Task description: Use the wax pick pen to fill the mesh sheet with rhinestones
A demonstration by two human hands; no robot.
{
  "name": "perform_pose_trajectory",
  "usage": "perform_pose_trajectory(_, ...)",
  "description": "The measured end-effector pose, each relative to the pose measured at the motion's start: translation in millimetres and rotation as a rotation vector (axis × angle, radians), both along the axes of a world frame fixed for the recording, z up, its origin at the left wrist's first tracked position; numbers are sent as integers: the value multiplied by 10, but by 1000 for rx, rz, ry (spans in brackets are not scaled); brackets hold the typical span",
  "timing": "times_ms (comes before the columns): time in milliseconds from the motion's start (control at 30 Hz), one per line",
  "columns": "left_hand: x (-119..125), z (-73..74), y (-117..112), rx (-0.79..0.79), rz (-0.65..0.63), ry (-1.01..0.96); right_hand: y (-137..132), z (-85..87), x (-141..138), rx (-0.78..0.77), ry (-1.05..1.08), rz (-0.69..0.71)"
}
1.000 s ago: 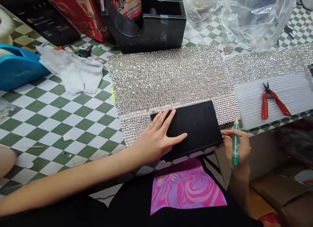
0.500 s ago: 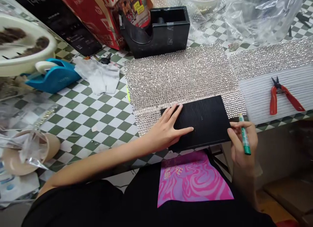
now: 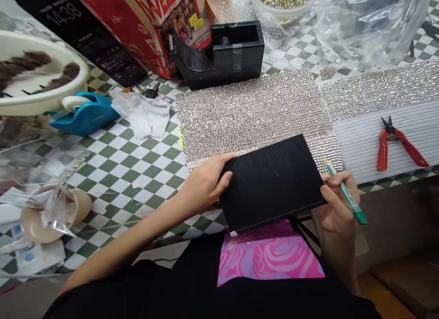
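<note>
A flat black board [image 3: 272, 184] with fine ridges is held between both hands, tilted over the table's front edge. My left hand [image 3: 207, 179] is closed on its left edge, thumb on top. My right hand [image 3: 339, 202] pinches the right edge between thumb and finger. A green-and-white pen [image 3: 346, 196] with a yellowish tip also sits in that hand, pointing up and left. Behind and partly under the board lies a sheet of silvery rhinestones [image 3: 247, 115], its near part hidden.
Red-handled pliers [image 3: 390, 136] lie on a white lined sheet [image 3: 356, 140] at right. A black tape dispenser [image 3: 236, 56] stands behind the rhinestones. At left are a blue tape dispenser [image 3: 87, 117], a cream basin [image 3: 37, 99] and a beige cup [image 3: 80, 202].
My left hand has gone from lying spread on the board to gripping its left edge. The board has lifted and shifted toward me. The pen has tilted further in my right hand.
</note>
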State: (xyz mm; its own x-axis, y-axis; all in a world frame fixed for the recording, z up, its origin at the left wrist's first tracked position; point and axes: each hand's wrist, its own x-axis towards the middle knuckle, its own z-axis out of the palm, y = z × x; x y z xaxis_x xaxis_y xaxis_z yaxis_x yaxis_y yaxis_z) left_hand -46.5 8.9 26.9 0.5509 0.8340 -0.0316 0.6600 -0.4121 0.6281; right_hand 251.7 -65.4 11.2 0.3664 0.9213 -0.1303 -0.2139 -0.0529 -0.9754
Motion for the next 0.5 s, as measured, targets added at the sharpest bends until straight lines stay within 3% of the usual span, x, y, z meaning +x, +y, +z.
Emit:
perform_pose_trajectory(100, -79, 119, 32, -247, 145, -39, 158, 17, -68, 51, -20, 75)
perform_pose_trajectory(200, -196, 129, 4, -325, 306, -134, 311, 25, -183, 97, -49, 188)
perform_pose_trajectory(300, -382, 39, -92, -354, 539, -318, 467, 33, -278, 117, -83, 345)
perform_pose_trajectory(400, -645, -56, -233, -157, 880, -495, 652, 78, -262, 175, -87, 457)
perform_pose_trajectory(500, -943, -122, -389, 92, 1137, -558, 880, 183, -93, 318, -164, 237)
